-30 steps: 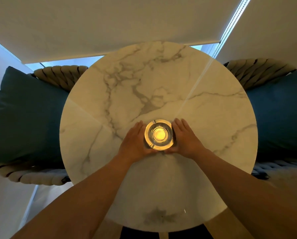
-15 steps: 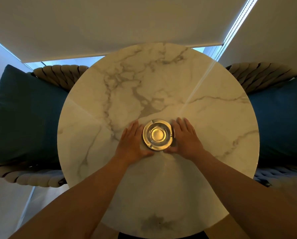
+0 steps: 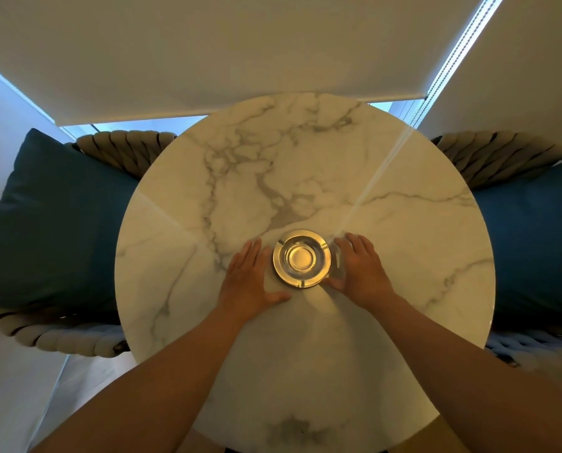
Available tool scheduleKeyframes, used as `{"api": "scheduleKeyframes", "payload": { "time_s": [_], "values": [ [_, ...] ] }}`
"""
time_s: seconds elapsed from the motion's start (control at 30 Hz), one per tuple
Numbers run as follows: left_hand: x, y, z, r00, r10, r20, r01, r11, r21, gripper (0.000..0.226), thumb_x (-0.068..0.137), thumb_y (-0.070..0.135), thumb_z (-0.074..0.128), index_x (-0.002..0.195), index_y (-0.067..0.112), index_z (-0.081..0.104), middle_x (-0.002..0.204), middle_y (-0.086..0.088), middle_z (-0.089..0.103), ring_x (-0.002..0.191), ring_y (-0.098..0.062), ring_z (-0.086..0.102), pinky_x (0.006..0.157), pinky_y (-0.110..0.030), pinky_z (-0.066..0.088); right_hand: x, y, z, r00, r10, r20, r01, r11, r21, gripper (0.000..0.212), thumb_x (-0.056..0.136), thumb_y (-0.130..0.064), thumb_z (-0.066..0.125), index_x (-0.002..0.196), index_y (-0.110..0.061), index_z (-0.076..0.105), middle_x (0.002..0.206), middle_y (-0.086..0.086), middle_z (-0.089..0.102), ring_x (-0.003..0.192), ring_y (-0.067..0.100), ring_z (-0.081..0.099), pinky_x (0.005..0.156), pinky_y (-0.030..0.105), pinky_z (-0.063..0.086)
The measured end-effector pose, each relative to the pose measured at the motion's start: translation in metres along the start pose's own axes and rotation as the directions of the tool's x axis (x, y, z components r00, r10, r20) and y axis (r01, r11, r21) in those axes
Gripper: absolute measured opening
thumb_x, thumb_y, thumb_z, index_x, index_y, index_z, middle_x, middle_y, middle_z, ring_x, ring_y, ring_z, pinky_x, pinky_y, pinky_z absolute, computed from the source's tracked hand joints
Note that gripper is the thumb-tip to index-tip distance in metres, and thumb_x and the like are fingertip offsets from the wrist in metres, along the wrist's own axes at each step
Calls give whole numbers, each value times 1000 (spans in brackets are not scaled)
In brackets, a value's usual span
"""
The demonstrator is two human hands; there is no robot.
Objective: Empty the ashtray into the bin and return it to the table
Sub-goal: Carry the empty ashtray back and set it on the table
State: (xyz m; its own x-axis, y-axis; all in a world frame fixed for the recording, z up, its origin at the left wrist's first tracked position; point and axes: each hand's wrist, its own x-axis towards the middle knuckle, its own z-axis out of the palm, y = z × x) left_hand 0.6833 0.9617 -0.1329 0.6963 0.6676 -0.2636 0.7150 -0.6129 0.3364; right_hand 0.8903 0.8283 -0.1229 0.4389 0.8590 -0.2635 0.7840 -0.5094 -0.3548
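Observation:
A round glass ashtray (image 3: 301,258) with a notched rim rests on the white marble table (image 3: 305,152), near its middle, and looks empty. My left hand (image 3: 248,277) lies flat on the tabletop just left of it, fingers straight, with a narrow gap to the rim. To the right of the ashtray is my right hand (image 3: 359,268), fingers loosely spread and the thumb close to the lower right rim. Neither hand grips the ashtray. No bin is in view.
Two woven rope chairs with dark teal cushions flank the table, one on the left (image 3: 50,223) and one on the right (image 3: 531,243). A pale roller blind (image 3: 240,44) hangs behind the table's far edge, with a bead cord (image 3: 452,57) at the right.
Both hands were cupped against the ashtray's sides earlier. They have now let go and slid outward, and the ashtray stays on the table.

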Motion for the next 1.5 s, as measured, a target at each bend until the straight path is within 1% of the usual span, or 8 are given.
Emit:
{"api": "scheduleKeyframes", "payload": {
  "time_s": [0.1,0.23,0.57,0.9,1.0,1.13,1.33,1.5],
  "values": [
    [1,3,1,1000,9,-6,-9,1000,-10,109,67,70,74,154,17,34,168,-4,19,157,-20,9,125,-36,13,-3,-2,1,1000,2,-7,-2,999,45,89,67,-52,81,140,-17,44,147,14,39,140,38,29,114,49,31],
    [2,6,1,1000,0,2,0,1000,-18,113,67,72,73,156,16,30,168,-5,19,157,-20,9,126,-36,12,-2,-7,1,1000,-7,-11,7,1000,22,82,70,-51,79,139,-20,46,146,12,39,140,36,29,114,47,31],
    [-4,11,-5,998,-31,-54,25,994,-108,96,65,63,81,141,14,49,160,-10,34,153,-25,24,123,-39,24,-10,-10,4,997,19,-69,-20,1000,-14,68,71,-48,78,125,-12,58,143,14,46,136,36,35,110,46,36],
    [8,16,-12,1000,-6,-11,5,996,-88,101,58,66,83,138,13,49,148,-9,42,145,-27,33,118,-40,31,-14,-11,5,996,34,-82,-32,999,26,55,71,-42,80,113,-10,65,137,14,51,131,35,39,108,44,37],
    [10,17,-13,1000,-17,16,19,995,-102,104,56,68,82,139,16,46,148,-8,41,145,-26,32,118,-41,31,-16,-12,4,997,44,-69,-42,999,33,56,72,-42,80,116,-11,64,138,13,50,132,34,38,108,43,36],
    [7,15,-15,1000,-11,-14,9,993,-115,99,52,69,81,130,15,51,132,-3,49,129,-23,44,109,-34,38,-18,-10,1,998,59,-26,-58,998,35,60,73,-42,79,122,-11,60,138,10,50,130,33,41,106,41,38],
    [-3,12,-27,998,-41,56,44,997,-64,89,74,48,79,144,11,40,146,-7,44,140,-26,39,113,-34,33,-24,-10,-15,997,65,43,-69,993,94,55,82,-42,70,126,-11,57,128,9,58,120,30,51,99,41,45],
    [-7,16,-33,990,-69,122,72,997,-25,80,84,43,70,149,9,36,153,-9,38,145,-27,34,117,-35,30,-26,-15,-25,991,49,127,-59,996,72,58,85,-41,66,132,-10,53,134,11,54,125,32,47,104,42,42]
  ]
}}
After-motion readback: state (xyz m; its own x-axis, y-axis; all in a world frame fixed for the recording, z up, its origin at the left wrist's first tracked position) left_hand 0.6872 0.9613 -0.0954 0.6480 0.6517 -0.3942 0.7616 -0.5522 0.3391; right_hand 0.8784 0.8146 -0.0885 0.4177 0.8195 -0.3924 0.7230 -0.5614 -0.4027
